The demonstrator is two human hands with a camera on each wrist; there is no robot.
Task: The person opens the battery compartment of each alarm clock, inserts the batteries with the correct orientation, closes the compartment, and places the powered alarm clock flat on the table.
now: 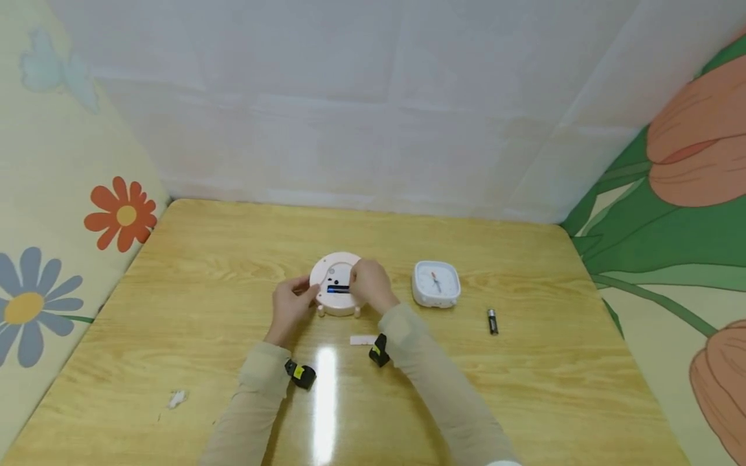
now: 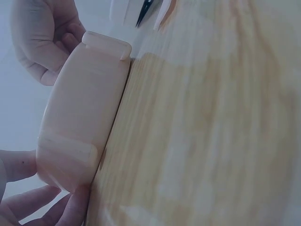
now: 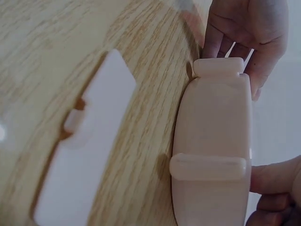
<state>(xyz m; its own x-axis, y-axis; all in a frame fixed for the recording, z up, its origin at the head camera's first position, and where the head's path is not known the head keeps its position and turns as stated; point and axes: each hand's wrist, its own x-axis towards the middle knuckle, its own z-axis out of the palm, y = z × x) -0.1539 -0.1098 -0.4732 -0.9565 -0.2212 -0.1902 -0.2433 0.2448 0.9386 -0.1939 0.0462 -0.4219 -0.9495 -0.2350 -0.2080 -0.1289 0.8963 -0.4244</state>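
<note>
A round pale pink clock (image 1: 329,307) lies face down on the table, its back up and its two little feet toward me. My left hand (image 1: 289,309) grips its left edge, thumb on top. In the open compartment in the clock's back is a dark AA-type battery (image 1: 337,289). Over that battery's right end, my right hand (image 1: 371,283) has its fingers curled on it; the fingertips are hidden in the head view. Seen from the right wrist, the right hand's thumb or finger (image 3: 273,178) meets the clock's back. A pale battery cover (image 3: 89,146) lies apart, in front of the clock.
To the right, a white square alarm clock (image 1: 436,285) lies with its dial up. Beyond it is a loose black and silver battery (image 1: 493,322). A small white scrap (image 1: 177,399) is at the table's left front. A white cloth (image 1: 350,129) hangs behind the wooden table (image 1: 553,388).
</note>
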